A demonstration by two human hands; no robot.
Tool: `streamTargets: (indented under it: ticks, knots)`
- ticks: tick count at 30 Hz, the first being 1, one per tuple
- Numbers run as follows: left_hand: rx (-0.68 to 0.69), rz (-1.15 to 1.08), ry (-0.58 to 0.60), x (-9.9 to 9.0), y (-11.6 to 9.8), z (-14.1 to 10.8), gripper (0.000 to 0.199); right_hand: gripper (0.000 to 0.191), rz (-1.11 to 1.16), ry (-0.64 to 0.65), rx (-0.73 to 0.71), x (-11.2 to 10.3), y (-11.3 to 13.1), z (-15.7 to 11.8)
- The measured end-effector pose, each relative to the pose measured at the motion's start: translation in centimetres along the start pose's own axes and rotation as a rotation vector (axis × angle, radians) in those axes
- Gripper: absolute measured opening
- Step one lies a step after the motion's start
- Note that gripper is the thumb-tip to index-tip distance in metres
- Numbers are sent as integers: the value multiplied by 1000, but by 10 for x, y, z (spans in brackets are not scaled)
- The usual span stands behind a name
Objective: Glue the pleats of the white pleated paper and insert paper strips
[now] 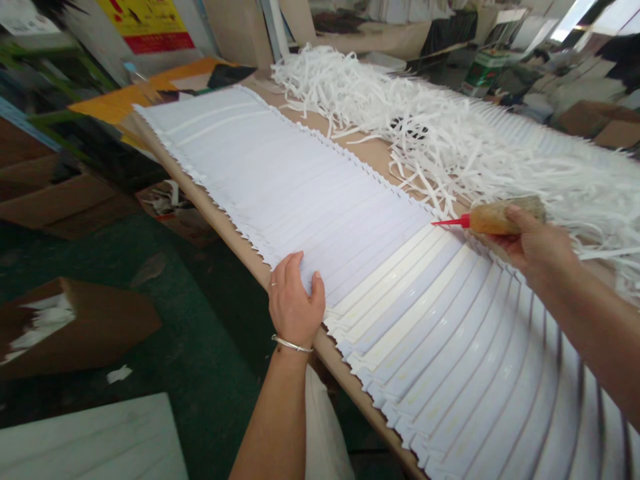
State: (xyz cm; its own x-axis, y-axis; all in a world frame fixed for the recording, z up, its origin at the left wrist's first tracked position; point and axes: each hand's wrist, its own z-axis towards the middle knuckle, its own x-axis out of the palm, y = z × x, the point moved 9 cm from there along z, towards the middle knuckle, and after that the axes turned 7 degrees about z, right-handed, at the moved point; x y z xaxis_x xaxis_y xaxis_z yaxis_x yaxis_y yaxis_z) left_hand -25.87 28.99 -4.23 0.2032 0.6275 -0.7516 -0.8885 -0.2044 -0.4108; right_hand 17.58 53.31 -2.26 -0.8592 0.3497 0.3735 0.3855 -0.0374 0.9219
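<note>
A long row of overlapping white strips (pixel 320 193) lies across the table, with jagged edges on both long sides. My right hand (pixel 540 240) is wrapped round a glue bottle (pixel 505 215) with amber contents. Its thin red nozzle points left, its tip at the far ends of the strips. Several strips near the nozzle have cream-coloured bands (pixel 400 293) and shiny streaks. My left hand (pixel 297 293) rests on the near edge of the row, fingers stretched out and thumb apart, holding nothing. A ring and a bracelet are on it.
Behind the row, a big heap of loose white strips (pixel 450 147) covers the far side of the table (pixel 205 193). Cardboard boxes (pixel 105 327) stand on the green floor at left. A white panel (pixel 95 440) is at the lower left, and a yellow sheet (pixel 107 110) lies at the table's far end.
</note>
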Motion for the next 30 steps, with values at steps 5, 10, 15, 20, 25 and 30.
streamTargets:
  ticks: [5,10,15,20,25,30]
  knots:
    - [10,8,3,0,-2,1,48,16,-75,50,-66,6,3,-22]
    - [16,6,-18,-2,-4,0,48,18,-86,115,-74,15,1,-47]
    - [11,-1,-15,0,-4,-1,49,20,-71,139,-85,25,-1,-75]
    - [-1,-10,-15,2,-4,0,48,22,-89,177,-84,33,-2,-108]
    - [-14,-9,-12,2,-6,0,47,27,-108,255,-98,43,-3,-138]
    - [-40,-11,0,4,-7,1,47,30,-165,277,-98,51,-9,-164]
